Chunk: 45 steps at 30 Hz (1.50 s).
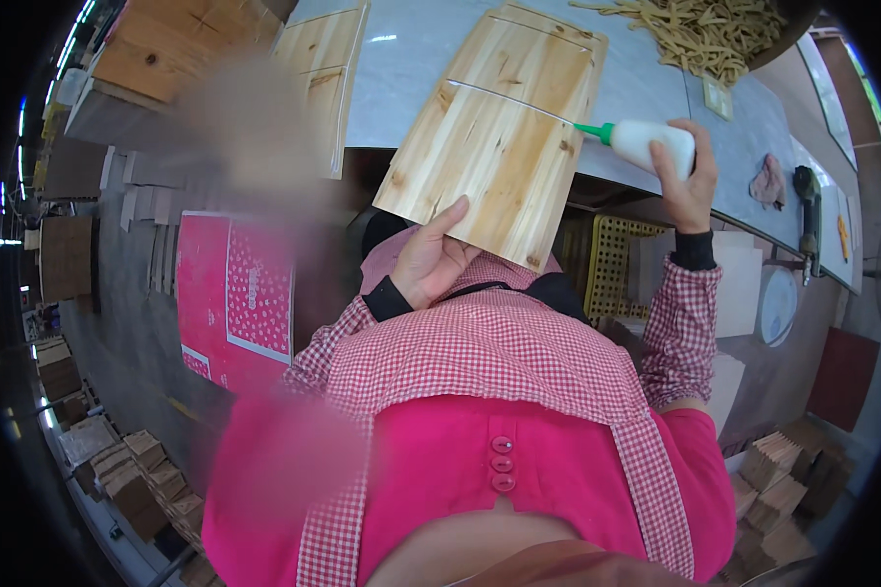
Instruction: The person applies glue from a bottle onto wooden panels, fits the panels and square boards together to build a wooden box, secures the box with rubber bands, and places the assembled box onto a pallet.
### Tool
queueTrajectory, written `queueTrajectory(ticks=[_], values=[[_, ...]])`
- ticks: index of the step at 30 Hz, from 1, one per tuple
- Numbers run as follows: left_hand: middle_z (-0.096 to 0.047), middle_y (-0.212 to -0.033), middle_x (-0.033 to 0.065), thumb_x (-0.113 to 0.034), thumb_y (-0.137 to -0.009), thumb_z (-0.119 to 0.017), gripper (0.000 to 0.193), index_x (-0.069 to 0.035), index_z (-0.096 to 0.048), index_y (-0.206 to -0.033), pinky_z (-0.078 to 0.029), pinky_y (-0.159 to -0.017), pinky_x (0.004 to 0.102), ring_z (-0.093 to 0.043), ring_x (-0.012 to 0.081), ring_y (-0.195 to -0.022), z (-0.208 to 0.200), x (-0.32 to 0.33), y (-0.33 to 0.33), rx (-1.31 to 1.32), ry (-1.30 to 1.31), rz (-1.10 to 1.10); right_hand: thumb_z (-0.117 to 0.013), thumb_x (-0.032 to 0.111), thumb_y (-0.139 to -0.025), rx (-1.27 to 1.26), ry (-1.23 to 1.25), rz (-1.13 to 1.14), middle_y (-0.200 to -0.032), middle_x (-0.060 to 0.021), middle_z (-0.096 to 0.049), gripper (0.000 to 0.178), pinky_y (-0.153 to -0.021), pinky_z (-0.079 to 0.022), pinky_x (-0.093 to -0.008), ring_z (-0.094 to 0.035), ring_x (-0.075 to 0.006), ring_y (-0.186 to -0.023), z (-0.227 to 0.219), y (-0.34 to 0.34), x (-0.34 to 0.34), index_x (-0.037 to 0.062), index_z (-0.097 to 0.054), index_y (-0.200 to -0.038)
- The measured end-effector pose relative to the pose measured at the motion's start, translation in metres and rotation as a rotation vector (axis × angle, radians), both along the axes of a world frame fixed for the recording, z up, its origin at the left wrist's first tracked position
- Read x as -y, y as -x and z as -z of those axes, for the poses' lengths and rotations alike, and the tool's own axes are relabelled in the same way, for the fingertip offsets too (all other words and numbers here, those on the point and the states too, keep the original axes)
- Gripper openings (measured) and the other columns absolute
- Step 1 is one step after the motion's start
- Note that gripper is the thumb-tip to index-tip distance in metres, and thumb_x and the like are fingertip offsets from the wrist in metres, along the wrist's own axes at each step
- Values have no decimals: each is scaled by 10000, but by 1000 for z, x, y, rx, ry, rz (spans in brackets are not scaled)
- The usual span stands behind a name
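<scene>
A pale knotty wooden board (480, 161) leans over the front edge of the work table, its near end toward my lap. Two narrow grooves cross it, and a whitish line shows along them. My left hand (429, 259) grips the board's near edge, thumb on the top face and fingers beneath. In my right hand (693, 181) is a white squeeze bottle (646, 143) with a green nozzle, tilted sideways. Its tip sits at the right end of the nearer groove, by the board's right edge.
Another grooved board (320, 73) lies to the left on the grey table (401, 49). Thin wooden strips (705, 37) are heaped at the far right. A crumpled cloth (768, 183) and a black tool (808, 196) lie rightward. Below stands a yellow crate (612, 264).
</scene>
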<state>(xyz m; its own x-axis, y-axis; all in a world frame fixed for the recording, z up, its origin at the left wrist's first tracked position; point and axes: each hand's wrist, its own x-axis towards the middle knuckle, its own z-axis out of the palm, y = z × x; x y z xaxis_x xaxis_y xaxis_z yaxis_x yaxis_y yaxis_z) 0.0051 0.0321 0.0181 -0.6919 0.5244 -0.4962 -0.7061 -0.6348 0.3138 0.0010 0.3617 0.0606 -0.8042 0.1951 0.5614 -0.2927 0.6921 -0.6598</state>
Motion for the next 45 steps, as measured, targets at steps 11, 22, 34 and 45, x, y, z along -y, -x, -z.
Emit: queueTrajectory(ticks=[11, 22, 34, 45], values=[[-472, -1362, 145, -122, -943, -552, 518, -45, -306, -1392, -445, -1040, 413, -495, 260, -1245, -15, -2, 1, -56, -43, -57, -678, 238, -868, -146, 917, 178, -869, -102, -607, 375, -436, -446, -244, -613, -173, -602, 9, 38, -18, -15, -517, -1091], [-479, -1355, 142, -128, -936, -569, 530, -53, -306, -1390, -463, -1022, 414, -512, 262, -1227, -13, -1, 3, -15, -14, -58, -732, 281, -814, -8, 755, 355, -896, -118, -628, 414, -442, -512, -254, -637, -172, -612, 15, 115, -44, -8, -555, -1053], [-488, -1359, 149, -107, -948, -534, 469, -27, -354, -1374, -430, -1057, 399, -484, 258, -1261, -10, -3, 28, -99, -31, -133, -702, 241, -842, 122, 709, 80, -864, -78, -622, 343, -443, -476, -235, -611, -128, -641, -9, 26, -4, 1, -571, -1049], [-512, -1335, 143, -96, -944, -539, 431, -28, -396, -1345, -424, -1061, 402, -499, 256, -1247, 0, -5, 61, -146, -121, -133, -668, 211, -862, 83, 431, -88, -859, -42, -589, 297, -574, -442, -214, -546, -91, -697, -29, -50, 44, 7, -565, -1052]])
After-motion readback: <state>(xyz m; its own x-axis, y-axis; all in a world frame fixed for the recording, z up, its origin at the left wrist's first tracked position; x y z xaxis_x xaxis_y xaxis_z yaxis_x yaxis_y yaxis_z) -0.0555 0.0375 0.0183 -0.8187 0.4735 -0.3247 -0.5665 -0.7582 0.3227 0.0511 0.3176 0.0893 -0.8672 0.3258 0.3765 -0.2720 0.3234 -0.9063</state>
